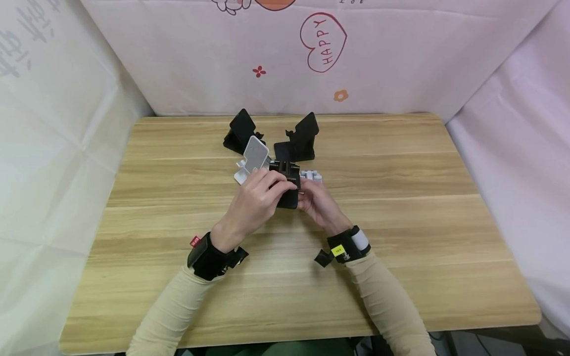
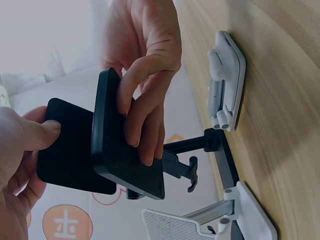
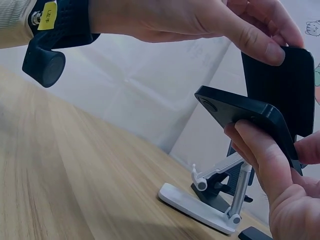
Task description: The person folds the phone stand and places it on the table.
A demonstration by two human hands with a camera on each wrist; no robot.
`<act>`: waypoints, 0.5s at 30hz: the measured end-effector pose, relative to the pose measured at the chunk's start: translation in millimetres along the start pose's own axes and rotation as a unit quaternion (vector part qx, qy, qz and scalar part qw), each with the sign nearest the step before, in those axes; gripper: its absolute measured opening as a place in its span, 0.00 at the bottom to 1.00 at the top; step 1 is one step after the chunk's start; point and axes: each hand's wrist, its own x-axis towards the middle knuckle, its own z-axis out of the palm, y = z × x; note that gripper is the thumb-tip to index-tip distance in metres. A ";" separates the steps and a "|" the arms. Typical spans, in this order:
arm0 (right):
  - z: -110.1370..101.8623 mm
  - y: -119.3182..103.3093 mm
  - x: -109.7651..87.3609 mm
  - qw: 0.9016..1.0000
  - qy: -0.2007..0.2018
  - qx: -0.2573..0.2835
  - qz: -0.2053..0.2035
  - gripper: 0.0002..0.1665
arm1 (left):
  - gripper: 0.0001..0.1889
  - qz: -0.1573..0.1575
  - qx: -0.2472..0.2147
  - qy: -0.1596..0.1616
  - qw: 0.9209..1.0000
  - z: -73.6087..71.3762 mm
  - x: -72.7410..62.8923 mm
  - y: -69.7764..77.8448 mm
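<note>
Both hands hold one black folding phone stand (image 1: 288, 199) above the table, its two plates spread apart at an angle. My left hand (image 1: 249, 202) pinches the thin plate (image 2: 70, 155) at its edge, thumb flat on its face. On the thicker base (image 2: 107, 135), the fingers of my right hand (image 1: 322, 205) lie along the outer side. The right wrist view shows this base (image 3: 240, 107) from the side. Just beyond the hands are an unfolded white phone stand (image 1: 256, 154) and a folded white one (image 1: 311, 175), the latter partly behind the right hand.
Two unfolded black phone stands, one at left (image 1: 241, 129) and one at right (image 1: 306, 136), stand near the back of the wooden table (image 1: 401, 222). A white printed cloth (image 1: 213, 64) hangs behind the table, and pale cloth flanks both sides.
</note>
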 end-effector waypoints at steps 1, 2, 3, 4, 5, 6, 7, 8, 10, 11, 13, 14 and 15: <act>0.0 -0.3 0.0 1.000 -0.001 0.001 0.001 0.19 | 0.10 0.001 0.001 -0.001 1.000 0.2 -0.3 0.2; 0.2 -0.6 -0.1 1.000 -0.001 0.002 0.001 0.19 | 0.10 0.001 0.001 -0.002 1.000 0.5 -0.5 0.2; 0.4 -0.9 -0.2 1.000 -0.002 0.005 0.002 0.20 | 0.10 0.002 0.002 -0.003 1.000 0.9 -0.8 0.1; 0.5 -1.3 -0.2 1.000 -0.002 0.006 0.003 0.20 | 0.10 0.003 0.001 -0.003 1.000 1.0 -1.0 0.3; 0.7 -1.5 -0.3 1.000 -0.004 0.008 0.004 0.20 | 0.10 0.004 0.002 -0.003 1.000 1.2 -1.3 0.4; 1.0 -1.9 -0.6 1.000 -0.006 0.010 0.004 0.20 | 0.10 0.005 0.001 -0.003 1.000 1.5 -1.7 0.4; 1.1 -2.2 -0.6 1.000 -0.008 0.013 0.005 0.21 | 0.10 0.006 0.001 -0.002 1.000 1.8 -2.1 0.5; 1.0 -2.3 -0.6 1.000 -0.011 0.016 0.004 0.21 | 0.10 0.006 0.001 -0.003 1.000 1.9 -2.4 0.6; 1.2 -2.6 -0.7 1.000 -0.016 0.021 0.004 0.20 | 0.10 0.005 0.000 -0.005 1.000 2.1 -3.4 1.0; 1.4 -2.7 -0.7 1.000 -0.018 0.023 0.003 0.20 | 0.10 0.005 -0.001 -0.007 1.000 2.1 -3.7 1.2; 1.6 -2.9 -0.7 0.999 -0.021 0.027 0.002 0.19 | 0.10 0.002 -0.002 -0.013 1.000 2.4 -4.6 1.5; 1.7 -3.0 -0.8 0.999 -0.022 0.028 0.000 0.19 | 0.10 0.001 -0.003 -0.016 1.000 2.5 -5.0 1.6; 1.9 -3.2 -0.9 0.999 -0.023 0.028 0.000 0.19 | 0.09 -0.001 -0.005 -0.019 1.000 2.6 -5.4 1.7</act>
